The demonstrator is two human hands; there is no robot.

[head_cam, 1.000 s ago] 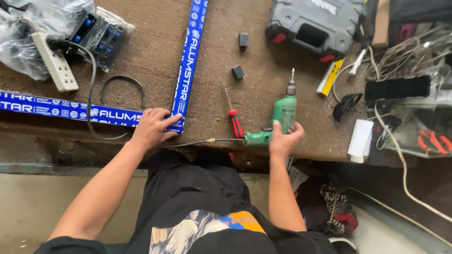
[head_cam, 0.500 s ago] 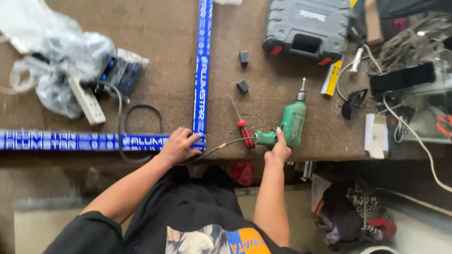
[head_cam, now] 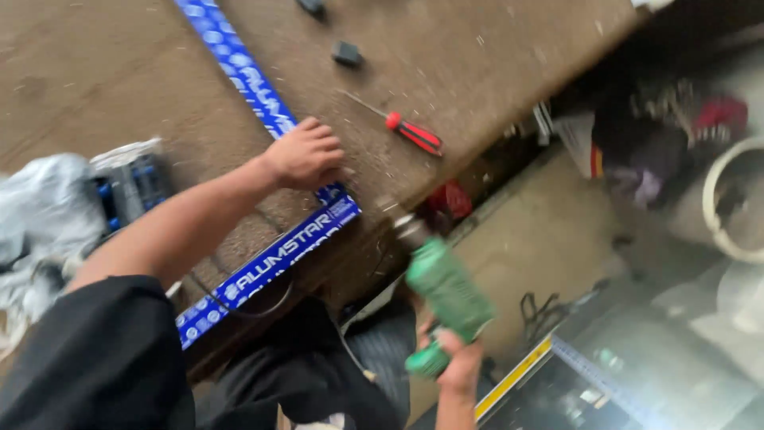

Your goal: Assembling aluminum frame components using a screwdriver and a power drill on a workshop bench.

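Observation:
My left hand [head_cam: 306,155] rests with curled fingers on the corner where two blue wrapped aluminium bars [head_cam: 274,255] meet on the brown workbench [head_cam: 446,64]. Below the bench's front edge, my right hand [head_cam: 454,362] grips a green power drill [head_cam: 446,287] by its handle, its chuck pointing up toward the bench edge. The drill is blurred by motion. A red-handled screwdriver [head_cam: 410,131] lies on the bench to the right of my left hand.
Two small black blocks [head_cam: 346,54] lie on the far part of the bench. A grey plastic bag with a blue-black box [head_cam: 131,183] sits at the left. On the floor at right are a white bucket rim [head_cam: 732,207], clutter and a yellow-edged ruler [head_cam: 517,374].
My right hand has lifted the drill off the bench and brought it down in front of the bench edge. The view has swung and tilted sharply. My left hand stays on the bars' corner.

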